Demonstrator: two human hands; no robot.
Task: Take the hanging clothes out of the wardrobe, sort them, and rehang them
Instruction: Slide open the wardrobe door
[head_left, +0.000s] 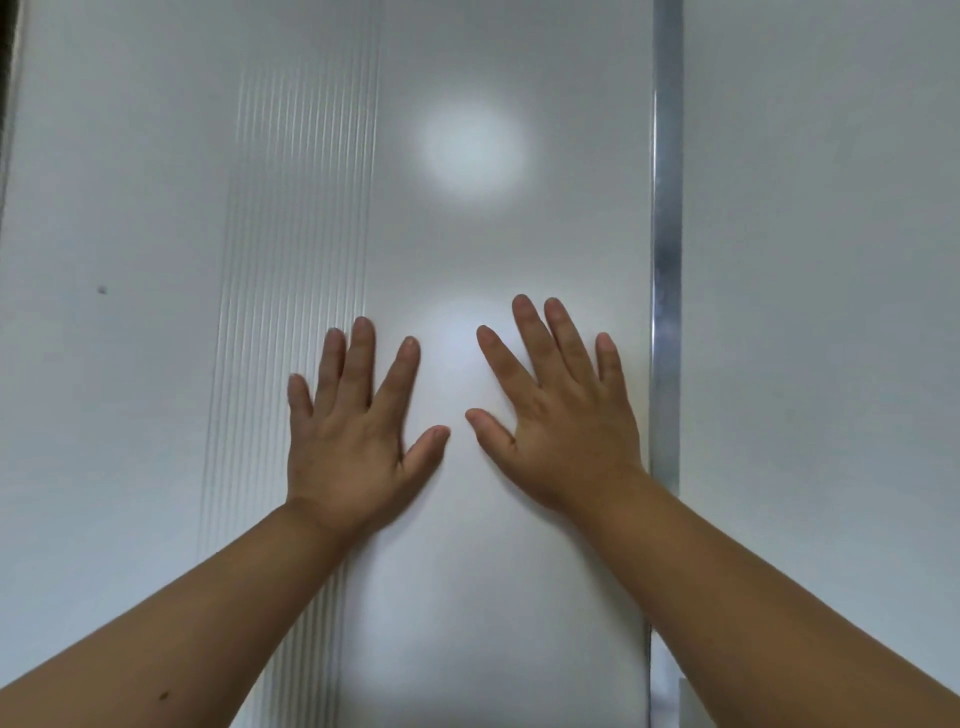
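A ribbed strip (296, 260) runs down the white wardrobe door (467, 597). The left hand (353, 436) and right hand (563, 426) press flat on its smooth panel, each grip spread and holding nothing, probably to slide it aside. A metal strip (666, 312) edges it. The clothes are hidden, presumably behind.
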